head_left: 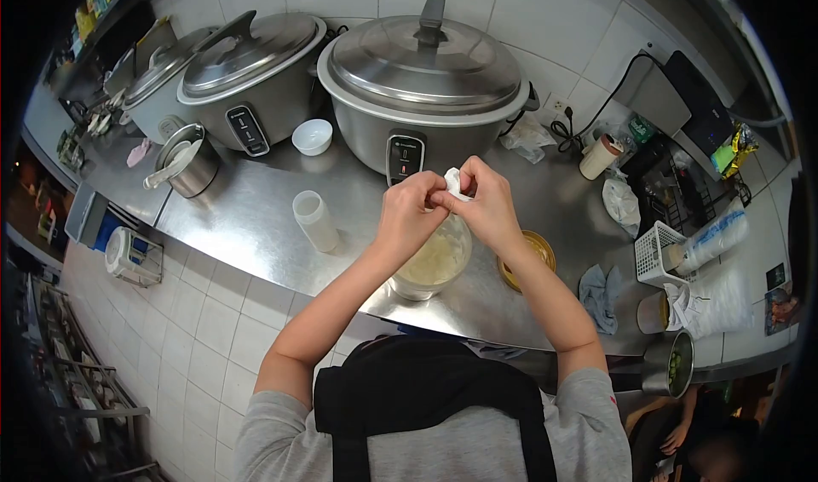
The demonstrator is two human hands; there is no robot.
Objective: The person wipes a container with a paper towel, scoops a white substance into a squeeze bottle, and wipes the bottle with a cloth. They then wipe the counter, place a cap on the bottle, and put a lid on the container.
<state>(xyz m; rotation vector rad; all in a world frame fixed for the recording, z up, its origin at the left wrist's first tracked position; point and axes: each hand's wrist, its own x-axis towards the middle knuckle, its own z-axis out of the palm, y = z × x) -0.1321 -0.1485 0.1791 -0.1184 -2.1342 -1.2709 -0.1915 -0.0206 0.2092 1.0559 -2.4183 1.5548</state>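
Close together over a clear bowl (434, 265), my left hand (409, 214) and my right hand (484, 203) pinch a small crumpled white piece (454, 184), like thin plastic or paper. Its exact kind I cannot tell. Pale yellow, creamy-looking contents fill part of the bowl, and my hands cover its far rim. To the left of the bowl stands an empty-looking translucent plastic bottle (316, 220) without a cap. A round golden-brown dish or lid (528, 261) lies to the right, partly hidden by my right forearm.
Large rice cookers (426, 65) line the wall. A small white bowl (312, 137) and a metal pot (189, 163) with utensils stand at left. Rightward are a grey cloth (601, 299), a white basket (658, 252) and a pot of green items (669, 364). Another person's hand (676, 438) shows lower right.
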